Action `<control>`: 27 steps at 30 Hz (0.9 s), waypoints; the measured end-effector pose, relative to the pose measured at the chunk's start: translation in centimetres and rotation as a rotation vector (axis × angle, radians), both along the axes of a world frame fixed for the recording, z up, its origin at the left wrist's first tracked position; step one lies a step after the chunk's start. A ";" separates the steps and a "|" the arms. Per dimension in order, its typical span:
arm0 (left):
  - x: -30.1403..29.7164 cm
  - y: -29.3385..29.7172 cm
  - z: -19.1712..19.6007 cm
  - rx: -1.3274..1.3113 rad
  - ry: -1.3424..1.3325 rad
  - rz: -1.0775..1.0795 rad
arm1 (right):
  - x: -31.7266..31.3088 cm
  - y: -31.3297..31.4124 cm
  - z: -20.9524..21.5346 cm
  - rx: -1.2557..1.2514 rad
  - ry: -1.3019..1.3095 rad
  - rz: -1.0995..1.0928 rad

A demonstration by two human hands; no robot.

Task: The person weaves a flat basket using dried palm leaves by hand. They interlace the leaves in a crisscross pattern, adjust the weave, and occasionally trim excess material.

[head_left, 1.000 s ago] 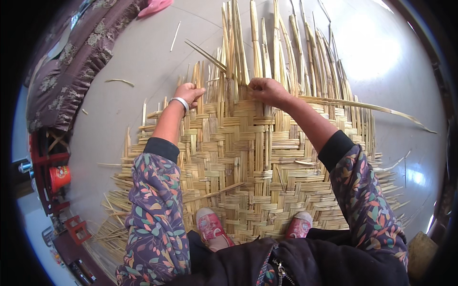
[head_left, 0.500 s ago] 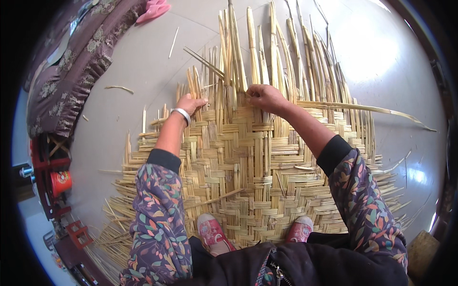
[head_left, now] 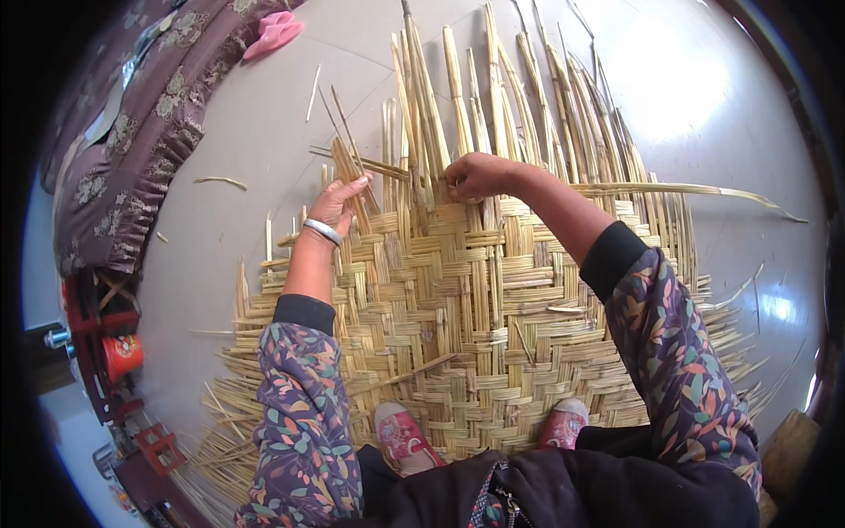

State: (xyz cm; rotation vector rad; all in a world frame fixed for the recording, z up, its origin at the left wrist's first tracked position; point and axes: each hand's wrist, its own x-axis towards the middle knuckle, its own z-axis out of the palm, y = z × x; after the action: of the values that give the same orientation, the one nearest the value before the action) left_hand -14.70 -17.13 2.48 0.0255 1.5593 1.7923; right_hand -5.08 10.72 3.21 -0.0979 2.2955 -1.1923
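A partly woven mat of split reed strips (head_left: 422, 295) lies on the floor, with loose upright strip ends fanning out beyond its far edge. At that edge on the left, my left hand (head_left: 331, 206), wearing a silver bangle, is closed round a small bunch of reed strips (head_left: 346, 163) that leans left. My right hand (head_left: 480, 178) is curled at the base of the middle upright strips (head_left: 424, 114); its fingertips are partly hidden, so what they pinch does not show. A cross strip (head_left: 378, 165) juts out leftward behind the uprights, and a long strip (head_left: 695, 188) runs out to the right.
Pink shoes (head_left: 407, 431) stand on the mat's near part. A patterned cloth-covered seat (head_left: 180, 97) is at the far left, with a pink cloth (head_left: 274, 33) beside it. A red container (head_left: 122, 354) sits on the left. Stray reed pieces (head_left: 220, 181) lie on the tiled floor.
My left hand has shifted slightly left and closed round the reed bunch, tilting it left. My right hand stays at nearly the same place on the edge, its wrist slightly more bent.
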 end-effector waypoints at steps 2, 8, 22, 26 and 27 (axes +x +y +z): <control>-0.5 -0.1 -0.7 0.083 -0.057 0.021 | -0.7 0.2 0.2 -0.017 -0.073 0.073; 0.8 1.0 -0.4 0.373 -0.048 0.253 | -0.9 0.2 -0.5 0.026 -0.070 0.063; 3.9 0.6 -3.6 -0.395 0.408 0.789 | 1.7 -2.2 -0.3 0.270 0.156 -0.192; 4.5 1.1 -4.0 -0.529 0.273 0.833 | 3.4 -2.4 -0.1 0.233 0.202 -0.247; 4.4 1.0 -4.0 -0.522 0.275 0.827 | 3.9 -2.3 -0.5 0.252 0.249 -0.232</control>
State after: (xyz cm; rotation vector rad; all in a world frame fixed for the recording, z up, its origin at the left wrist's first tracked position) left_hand -10.28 -16.14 -1.55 -0.7476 2.4319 1.9385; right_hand -1.16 8.42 2.76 0.1230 2.7175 -1.0350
